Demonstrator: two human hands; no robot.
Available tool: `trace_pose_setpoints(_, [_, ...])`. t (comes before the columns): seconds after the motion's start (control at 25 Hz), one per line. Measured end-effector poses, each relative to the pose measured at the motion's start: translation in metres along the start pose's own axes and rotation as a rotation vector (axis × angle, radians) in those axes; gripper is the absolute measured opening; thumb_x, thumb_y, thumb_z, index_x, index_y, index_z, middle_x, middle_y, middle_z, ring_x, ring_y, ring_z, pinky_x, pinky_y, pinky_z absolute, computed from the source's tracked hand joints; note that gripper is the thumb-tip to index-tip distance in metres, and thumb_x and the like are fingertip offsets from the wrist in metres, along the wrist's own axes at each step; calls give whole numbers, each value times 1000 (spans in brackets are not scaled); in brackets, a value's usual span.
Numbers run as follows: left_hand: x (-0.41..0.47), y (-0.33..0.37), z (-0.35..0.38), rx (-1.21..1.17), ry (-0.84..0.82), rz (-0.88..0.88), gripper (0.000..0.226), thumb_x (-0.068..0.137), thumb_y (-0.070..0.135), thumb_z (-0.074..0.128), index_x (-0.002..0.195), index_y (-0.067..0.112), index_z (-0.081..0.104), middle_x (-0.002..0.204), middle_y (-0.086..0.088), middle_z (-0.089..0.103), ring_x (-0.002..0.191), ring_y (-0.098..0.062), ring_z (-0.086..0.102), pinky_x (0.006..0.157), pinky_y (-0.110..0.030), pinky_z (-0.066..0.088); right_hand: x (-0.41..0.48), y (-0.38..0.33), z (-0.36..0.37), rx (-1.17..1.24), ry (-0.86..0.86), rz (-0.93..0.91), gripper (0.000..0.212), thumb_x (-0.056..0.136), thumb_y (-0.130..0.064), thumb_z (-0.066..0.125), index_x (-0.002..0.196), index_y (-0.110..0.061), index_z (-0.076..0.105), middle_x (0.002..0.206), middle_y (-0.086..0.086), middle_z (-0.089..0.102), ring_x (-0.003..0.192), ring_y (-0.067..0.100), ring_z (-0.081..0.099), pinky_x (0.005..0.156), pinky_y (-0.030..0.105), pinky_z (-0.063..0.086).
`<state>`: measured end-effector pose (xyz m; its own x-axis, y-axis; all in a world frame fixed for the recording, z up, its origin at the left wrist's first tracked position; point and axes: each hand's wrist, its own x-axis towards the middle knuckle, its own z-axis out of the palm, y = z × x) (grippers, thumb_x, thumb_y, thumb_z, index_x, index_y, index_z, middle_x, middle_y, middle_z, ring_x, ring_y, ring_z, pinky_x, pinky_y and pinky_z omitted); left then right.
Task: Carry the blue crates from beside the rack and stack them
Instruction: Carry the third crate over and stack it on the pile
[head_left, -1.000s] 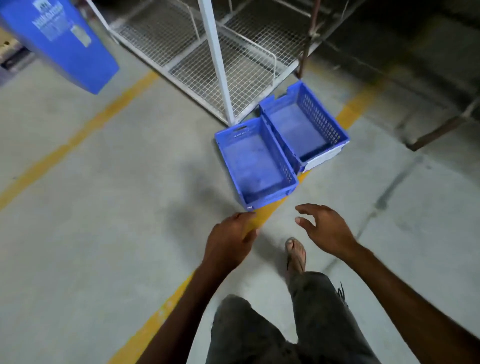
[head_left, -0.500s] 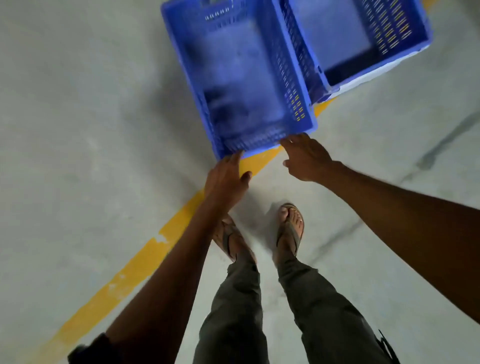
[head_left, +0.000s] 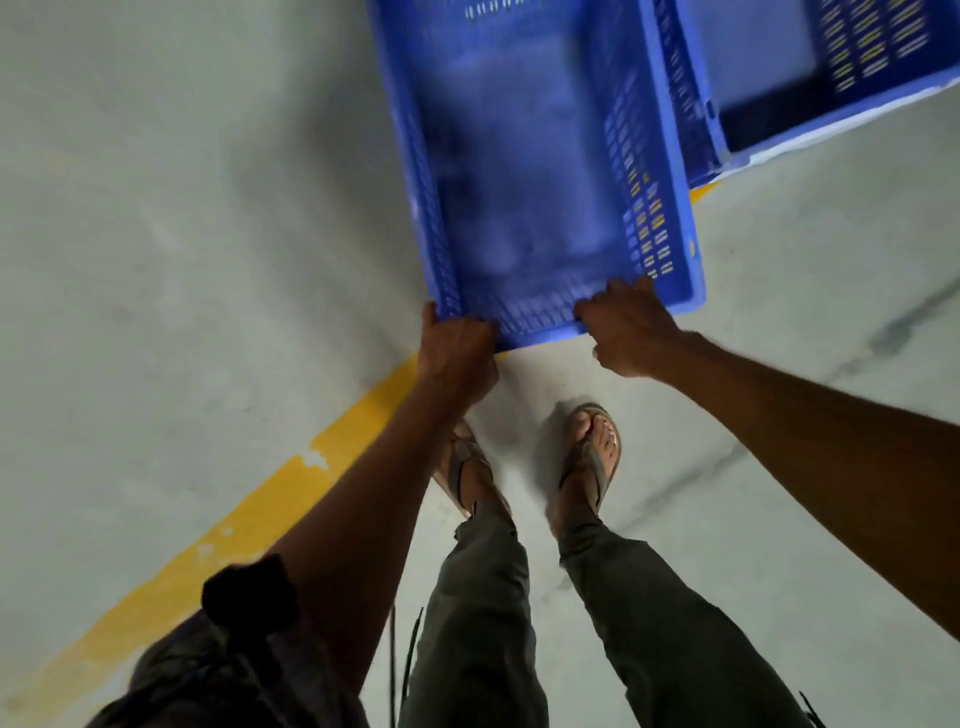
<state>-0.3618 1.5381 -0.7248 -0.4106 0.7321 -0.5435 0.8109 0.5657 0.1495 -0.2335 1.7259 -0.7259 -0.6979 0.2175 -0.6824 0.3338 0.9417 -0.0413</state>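
Currently the pick-up step is judged to be in hand: the near blue crate (head_left: 530, 171) is gripped at its short rim, and no lift can be confirmed. The left hand (head_left: 457, 353) is closed over the rim at the crate's near left corner, thumb up the outside wall, the other fingers (head_left: 470, 330) curled over the edge. The right hand (head_left: 631, 327) is laid on the same rim nearer the right corner; its fingers (head_left: 618, 299) are bent over the edge into the crate, though how firmly they are closed cannot be told.

The crate extends ahead of the fingers, away from the person, on the concrete floor (head_left: 182, 234), across a yellow floor line (head_left: 249, 530). Whether its near edge is already raised cannot be told. A second blue crate (head_left: 831, 78) sits beyond and to the right of the right-hand fingers, touching or nearly touching the first one's long wall.

Appearance: moulded blue plastic, open top, slotted walls, a smooth solid base, empty, slightly blurred. It is judged light and rigid.

Next move, as judged: both grips to be firmed, the crate raised level and drawn clear of its neighbour, then carried to the stack. A one-ended hold may let the far end sag or swing.
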Motion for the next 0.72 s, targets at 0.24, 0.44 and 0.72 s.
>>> trace_pose_setpoints(0.24, [-80,25,-154,-150,331,46,46,71,50,78,103,20,65,96,-3,69,91,-31,62,79,-41,39,-124,-33,-175,320,275,31,26,75,-15,72,100,-20,67,93,18,65,95,40,63,77,41,50])
trace_pose_setpoints(0.44, [-191,-15,-282,-398,241,-72,53,62,62,84,95,25,65,89,0,70,99,-27,61,83,-37,31,-213,-29,-321,450,45,-162,42,73,-64,72,98,-30,68,93,-11,72,92,15,67,84,36,52])
trace_pose_setpoints(0.72, [-499,-12,-342,-711,285,-442,42,54,39,98,74,20,65,65,8,65,62,-6,56,67,-24,42,-387,-106,-367,392,-250,-701,49,59,-34,95,96,-22,65,92,-12,65,89,8,61,75,17,48])
